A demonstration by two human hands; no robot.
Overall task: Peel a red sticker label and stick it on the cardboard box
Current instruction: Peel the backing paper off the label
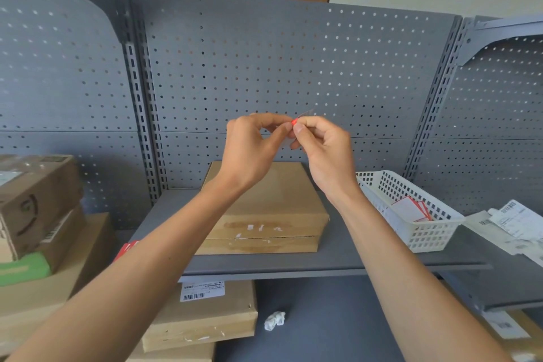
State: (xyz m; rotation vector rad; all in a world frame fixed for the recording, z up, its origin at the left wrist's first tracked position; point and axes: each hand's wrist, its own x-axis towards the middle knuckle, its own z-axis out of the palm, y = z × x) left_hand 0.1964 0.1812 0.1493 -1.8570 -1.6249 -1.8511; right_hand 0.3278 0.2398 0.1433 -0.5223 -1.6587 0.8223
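Observation:
Both hands are raised in front of the pegboard, fingertips pinched together on a small sticker label (294, 120). Only a sliver of its red edge shows, with a pale strip of backing sticking up to the right. My left hand (252, 147) and my right hand (323, 150) touch at the label. Below them, a flat brown cardboard box (264, 209) lies on the grey shelf (338, 258), its front face marked by torn tape residue. I cannot tell how far the label is lifted from its backing.
A white perforated basket (411, 232) with red-bordered label sheets (410, 209) sits to the right of the box. Shipping papers (511, 223) lie at far right. Stacked cardboard boxes (38, 203) stand at left. More boxes (202, 317) and a crumpled paper (274, 320) rest on the lower shelf.

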